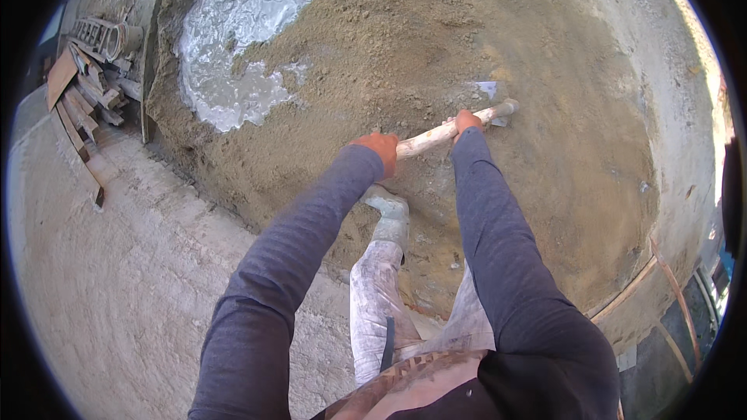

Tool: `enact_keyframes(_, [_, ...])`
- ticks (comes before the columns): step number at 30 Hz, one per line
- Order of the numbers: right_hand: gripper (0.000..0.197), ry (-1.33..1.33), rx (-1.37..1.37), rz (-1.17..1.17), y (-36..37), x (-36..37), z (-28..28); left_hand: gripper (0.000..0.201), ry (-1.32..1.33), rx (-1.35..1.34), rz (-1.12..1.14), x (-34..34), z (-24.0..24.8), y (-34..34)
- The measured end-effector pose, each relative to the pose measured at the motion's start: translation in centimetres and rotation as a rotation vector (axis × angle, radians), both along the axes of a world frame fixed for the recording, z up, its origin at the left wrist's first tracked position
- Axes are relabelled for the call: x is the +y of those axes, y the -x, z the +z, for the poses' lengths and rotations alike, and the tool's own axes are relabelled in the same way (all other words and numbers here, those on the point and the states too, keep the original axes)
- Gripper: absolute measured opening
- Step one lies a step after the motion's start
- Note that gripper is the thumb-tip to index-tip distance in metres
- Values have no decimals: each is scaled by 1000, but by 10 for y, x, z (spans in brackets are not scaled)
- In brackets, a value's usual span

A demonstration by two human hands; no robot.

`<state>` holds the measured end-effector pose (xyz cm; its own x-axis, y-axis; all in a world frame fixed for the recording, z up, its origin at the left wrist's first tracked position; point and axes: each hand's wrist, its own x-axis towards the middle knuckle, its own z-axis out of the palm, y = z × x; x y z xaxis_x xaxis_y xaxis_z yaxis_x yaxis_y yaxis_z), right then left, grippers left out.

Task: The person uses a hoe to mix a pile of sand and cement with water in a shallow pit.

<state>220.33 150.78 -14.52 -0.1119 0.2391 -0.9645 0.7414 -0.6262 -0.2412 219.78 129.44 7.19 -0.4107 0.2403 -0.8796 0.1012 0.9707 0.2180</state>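
Observation:
Both my hands are closed around the pale wooden handle of a hoe. My left hand grips the handle's left end. Farther up, close to the head, my right hand wraps around it. The handle slants up to the right, and its thick end and part of a metal blade show beyond my right hand, over the sand. Under and around the tool spreads brown sandy material. A wet grey-white puddle of what looks like cement slurry lies in the sand at the far left.
My boot stands at the sand's near edge. Rough concrete ground lies to the left. Wood scraps and a ladder-like object are piled at far left. A concrete edge curves along the right, with thin sticks below it.

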Motion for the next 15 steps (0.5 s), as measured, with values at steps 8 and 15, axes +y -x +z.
enact_keyframes(8, [41, 219, 108, -282, 27, -220, 190, 33, 226, 170, -199, -176, 210, 40])
enact_keyframes(15, [42, 808, 386, -364, 47, -420, 412, 16, 453, 656, -104, -311, 451, 29])
